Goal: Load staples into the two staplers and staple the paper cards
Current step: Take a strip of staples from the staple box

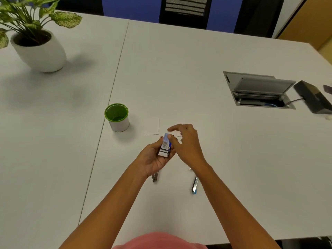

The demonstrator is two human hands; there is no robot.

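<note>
Two staplers on table near me: silver stapler [154,177] by left wrist, blue-tipped stapler [194,185] by right forearm. Left hand [152,157] curled round staple box [166,145], held above table; blue-white print too blurred to read. Right hand [186,142] at box's far end, grip unclear. Paper card [151,126] just beyond.

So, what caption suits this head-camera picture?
Left hand holds a staple box, right hand at its top, two staplers waiting on the table.

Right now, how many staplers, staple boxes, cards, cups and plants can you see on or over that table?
Staplers: 2
Staple box: 1
Cards: 1 in plain view
Cup: 1
Plant: 1
Total: 6
</note>
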